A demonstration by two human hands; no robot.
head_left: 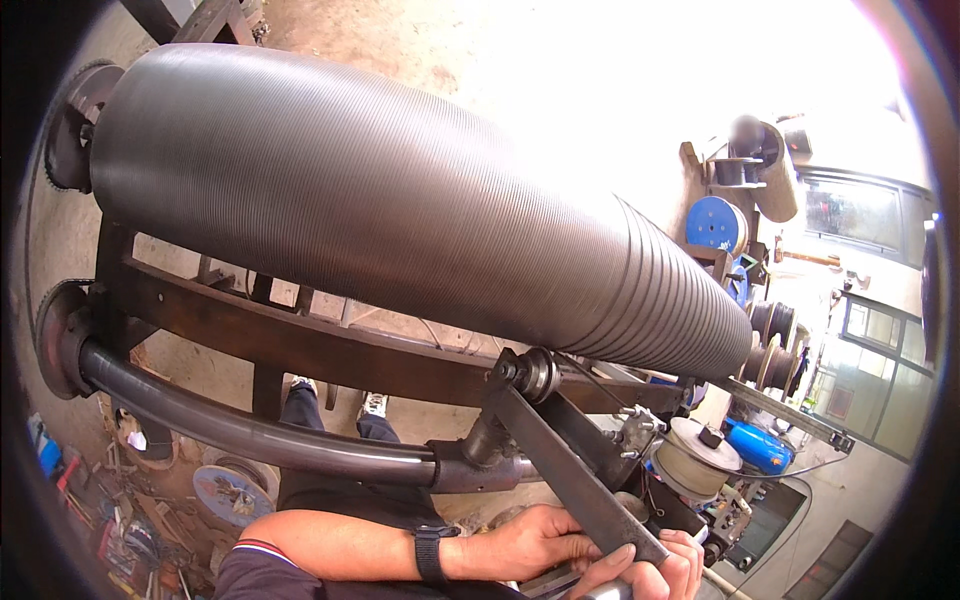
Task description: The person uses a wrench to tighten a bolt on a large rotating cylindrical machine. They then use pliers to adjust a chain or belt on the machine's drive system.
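A flat steel bar [580, 485] slants down toward me from a grooved guide roller [535, 374] under a big drum wound with dark wire [380, 190]. My right hand [645, 575] is closed round the bar's near end, its thumb on one side and its fingers on the other. Just left of the bar, my left hand [530, 545] has its fingers curled together; their tips meet the bar's side, and what they hold, if anything, is hidden. The roller and bar sit on a sleeve [480, 465] around a thick round shaft [260, 435].
A dark steel beam [300, 345] runs beneath the drum. Right of my hands stand a cream spool [690, 455] and a blue motor-like cylinder [758, 446]. Blue reels [715, 222] lie farther back. Tools and scrap [145, 530] litter the lower left, beside another reel [230, 490].
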